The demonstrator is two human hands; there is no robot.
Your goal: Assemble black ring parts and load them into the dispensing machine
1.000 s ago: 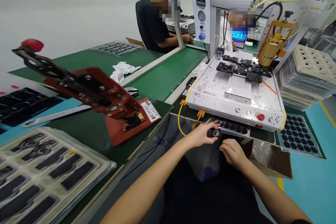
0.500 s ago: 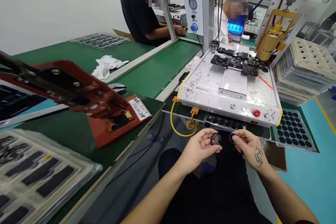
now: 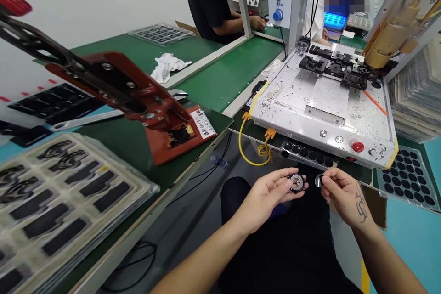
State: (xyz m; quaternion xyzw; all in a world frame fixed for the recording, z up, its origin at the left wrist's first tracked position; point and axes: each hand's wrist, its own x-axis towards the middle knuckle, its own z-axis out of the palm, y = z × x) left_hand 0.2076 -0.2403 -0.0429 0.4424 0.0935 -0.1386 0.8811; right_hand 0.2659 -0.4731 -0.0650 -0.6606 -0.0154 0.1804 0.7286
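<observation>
My left hand (image 3: 272, 195) grips a small black ring-shaped part (image 3: 296, 183) by its edge, its metallic round face turned up toward me. A short gap to the right, my right hand (image 3: 342, 193) pinches a thin dark disc (image 3: 319, 180) between thumb and fingers; light glints off it. Both hands hang over my lap in front of the white machine (image 3: 347, 119). The ring and the disc are apart. Similar black discs (image 3: 408, 174) lie in rows on a clear sheet to the right.
A red lever press (image 3: 179, 133) stands on the green bench at left, behind a tray of dark parts (image 3: 79, 193). Black fixtures (image 3: 339, 66) sit on the machine under a gold cylinder (image 3: 389, 41). Yellow cables (image 3: 255, 161) hang in front. Two people work beyond.
My view has swung left and down, so the scene sits further right. The ring now faces up more, and the disc has tilted and catches the light. Both stay held.
</observation>
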